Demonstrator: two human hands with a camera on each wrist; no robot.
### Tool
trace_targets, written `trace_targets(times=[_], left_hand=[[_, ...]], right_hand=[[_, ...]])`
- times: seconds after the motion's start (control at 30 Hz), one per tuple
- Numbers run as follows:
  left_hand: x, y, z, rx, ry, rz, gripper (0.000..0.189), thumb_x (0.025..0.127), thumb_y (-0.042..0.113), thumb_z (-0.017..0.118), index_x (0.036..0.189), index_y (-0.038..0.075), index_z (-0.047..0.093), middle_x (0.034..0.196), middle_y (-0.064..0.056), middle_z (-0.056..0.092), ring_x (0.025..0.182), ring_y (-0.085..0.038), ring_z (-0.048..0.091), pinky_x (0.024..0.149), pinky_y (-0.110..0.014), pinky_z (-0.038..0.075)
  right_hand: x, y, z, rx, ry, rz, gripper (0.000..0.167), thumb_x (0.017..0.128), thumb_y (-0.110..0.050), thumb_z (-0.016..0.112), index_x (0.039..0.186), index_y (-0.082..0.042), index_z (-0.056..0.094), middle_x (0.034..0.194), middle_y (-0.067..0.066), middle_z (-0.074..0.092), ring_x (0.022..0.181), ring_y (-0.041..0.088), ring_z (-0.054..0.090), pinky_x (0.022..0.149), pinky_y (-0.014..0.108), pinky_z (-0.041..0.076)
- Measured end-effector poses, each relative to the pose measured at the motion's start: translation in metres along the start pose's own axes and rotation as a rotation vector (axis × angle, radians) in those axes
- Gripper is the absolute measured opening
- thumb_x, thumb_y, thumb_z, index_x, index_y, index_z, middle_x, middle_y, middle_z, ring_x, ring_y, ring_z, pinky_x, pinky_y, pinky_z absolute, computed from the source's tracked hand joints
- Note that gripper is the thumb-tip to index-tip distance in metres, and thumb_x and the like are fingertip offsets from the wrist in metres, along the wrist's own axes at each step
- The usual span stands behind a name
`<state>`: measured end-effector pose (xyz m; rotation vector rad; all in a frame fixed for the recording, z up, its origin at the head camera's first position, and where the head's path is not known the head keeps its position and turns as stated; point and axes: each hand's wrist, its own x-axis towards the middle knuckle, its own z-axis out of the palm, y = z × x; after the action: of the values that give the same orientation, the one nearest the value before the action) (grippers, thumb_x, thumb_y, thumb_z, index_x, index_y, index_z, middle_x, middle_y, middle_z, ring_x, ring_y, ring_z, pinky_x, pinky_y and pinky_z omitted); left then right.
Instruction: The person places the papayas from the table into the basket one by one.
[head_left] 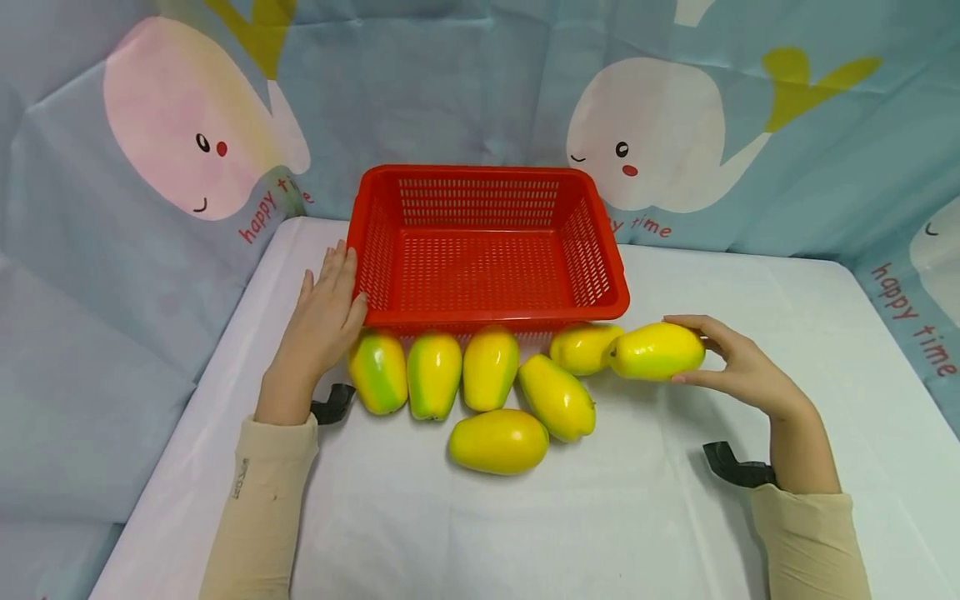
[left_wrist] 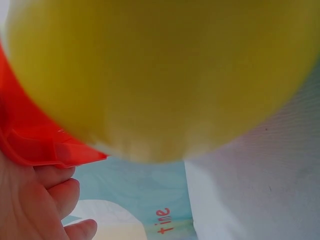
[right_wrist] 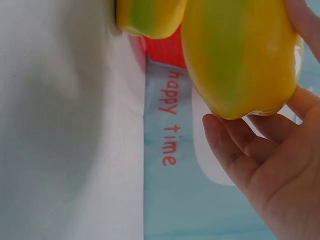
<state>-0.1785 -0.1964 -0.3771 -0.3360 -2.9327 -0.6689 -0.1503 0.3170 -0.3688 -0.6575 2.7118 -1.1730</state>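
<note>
My right hand [head_left: 750,371] grips a yellow papaya [head_left: 656,352] at its right end, thumb on the near side and fingers on the far side. In the right wrist view, this papaya [right_wrist: 240,55] is above the table beside another. My left hand [head_left: 318,312] lies with straight fingers against the left side of the red plastic basket [head_left: 495,317]. The basket's latticed floor shows bare. Along its front stand several papayas [head_left: 491,367], yellow with green patches. One papaya [head_left: 498,442] lies sideways nearer me. A blurred papaya [left_wrist: 160,75] fills most of the left wrist view.
A white cloth [head_left: 525,533] covers the table. Behind and to the left hangs a light blue curtain [head_left: 450,83] with whale prints, close behind the basket. A black wrist mount [head_left: 738,467] sticks out from the right wrist, another [head_left: 333,404] from the left.
</note>
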Motion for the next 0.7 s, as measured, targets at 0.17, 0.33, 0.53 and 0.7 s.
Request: trace_targets(times=[0.17,0.33,0.53,0.7], left_hand=[[-0.0012,0.0008,0.0000,-0.007,-0.004,0.002,0.061,0.099,0.024,0.033,0.149,-0.003,0.010,0.157,-0.015,0.003,0.144,-0.027,0.000,0.113,-0.053,0.000],[-0.0021,-0.0003,-0.0011,-0.024,0.010,0.007,0.061,0.098,0.022,0.034,0.149,-0.003,0.011,0.157,-0.015,0.003,0.144,-0.027,0.000,0.112,-0.053,-0.001],[-0.0014,0.0005,-0.0024,-0.025,0.009,0.013,0.062,0.098,0.021,0.035,0.149,-0.003,0.011,0.157,-0.016,0.004,0.144,-0.029,0.000,0.112,-0.054,-0.001],[-0.0019,0.0022,-0.0026,-0.017,-0.009,0.014,0.061,0.097,0.020,0.034,0.149,-0.003,0.011,0.157,-0.016,0.003,0.144,-0.030,0.001,0.112,-0.054,0.000]], right_hand=[[0.0009,-0.0030,-0.0012,0.006,0.023,-0.026,0.067,0.076,-0.001,0.075,0.137,-0.012,0.047,0.128,-0.007,0.052,0.114,0.004,0.043,0.095,0.009,0.028],[0.0037,-0.0081,-0.0010,0.020,0.059,-0.021,0.068,0.075,0.001,0.076,0.136,-0.011,0.048,0.128,-0.008,0.052,0.112,0.005,0.044,0.095,0.009,0.028],[0.0034,-0.0090,-0.0012,0.020,0.107,-0.004,0.069,0.074,0.003,0.076,0.136,-0.011,0.048,0.127,-0.009,0.051,0.112,0.004,0.044,0.096,0.007,0.028],[0.0034,-0.0103,-0.0019,0.019,0.137,-0.020,0.071,0.073,0.005,0.076,0.137,-0.009,0.048,0.126,-0.010,0.051,0.111,0.004,0.045,0.097,0.007,0.028]])
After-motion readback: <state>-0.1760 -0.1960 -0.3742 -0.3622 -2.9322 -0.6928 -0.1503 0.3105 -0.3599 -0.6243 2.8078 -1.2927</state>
